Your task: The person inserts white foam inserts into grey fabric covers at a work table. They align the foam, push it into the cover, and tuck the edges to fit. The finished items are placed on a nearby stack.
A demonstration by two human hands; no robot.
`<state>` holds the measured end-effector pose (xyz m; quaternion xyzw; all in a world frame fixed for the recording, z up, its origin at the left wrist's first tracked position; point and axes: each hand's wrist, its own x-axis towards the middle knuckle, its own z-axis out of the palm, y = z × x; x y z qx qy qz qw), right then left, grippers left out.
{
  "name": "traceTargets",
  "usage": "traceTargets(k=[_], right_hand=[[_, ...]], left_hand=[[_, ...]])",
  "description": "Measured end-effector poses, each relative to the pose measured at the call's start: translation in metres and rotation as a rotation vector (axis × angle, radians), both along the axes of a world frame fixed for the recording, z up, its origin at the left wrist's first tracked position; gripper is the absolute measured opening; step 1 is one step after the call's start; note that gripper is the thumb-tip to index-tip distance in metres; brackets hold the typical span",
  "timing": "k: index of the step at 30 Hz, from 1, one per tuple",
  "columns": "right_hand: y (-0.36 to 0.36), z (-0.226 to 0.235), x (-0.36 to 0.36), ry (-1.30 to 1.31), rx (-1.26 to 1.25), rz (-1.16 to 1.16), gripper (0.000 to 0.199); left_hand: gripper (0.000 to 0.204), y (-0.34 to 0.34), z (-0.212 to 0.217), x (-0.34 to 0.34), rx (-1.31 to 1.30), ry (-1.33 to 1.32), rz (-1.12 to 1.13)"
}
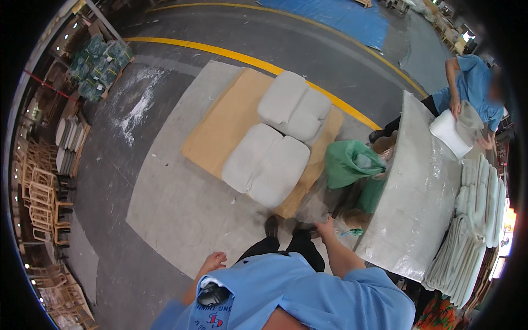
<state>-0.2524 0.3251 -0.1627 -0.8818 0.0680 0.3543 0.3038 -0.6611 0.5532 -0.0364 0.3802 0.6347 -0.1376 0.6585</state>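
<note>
Can't really tell what the right hand [325,226] is grabbing, its fingers blur into crinkly clear plastic [338,224]. The stacked chairs [41,198] at the far left get swallowed by the dark rim. The co-worker [474,91] in the upper right is cut off there too.

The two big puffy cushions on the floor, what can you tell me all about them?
The two cushions are pale grey, plump and squarish with rounded corners, and look soft and fabric-covered. Each has a dip across its middle, like two pillows joined. They lie flat, one beyond the other, with their corners close together, on a tan sheet that looks like cardboard, spread over a larger grey mat on the floor. A yellow line runs past the farther one. Neither hand touches them; the right hand is nearest, by clear plastic.
</note>
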Motion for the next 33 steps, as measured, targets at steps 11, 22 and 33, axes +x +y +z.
traceTargets(k=[11, 22, 33], right_hand=[[-0.174, 0.064, -0.072, 0.085, -0.086, -0.260, 0.088], [-0.358, 0.065, -0.210, 0.005, -0.241, -0.958, 0.067], [-0.589, 0.101, -0.211, -0.146, 0.246, -1.423, 0.044]], left_hand=[[0.043, 0.063, -0.018, 0.151, 0.249, -0.113, -0.954], [0.033, -0.036, 0.031, 0.395, 0.383, -0.457, -0.767], [0.035, -0.403, 0.041, 0.421, -0.043, -0.614, -1.076]])
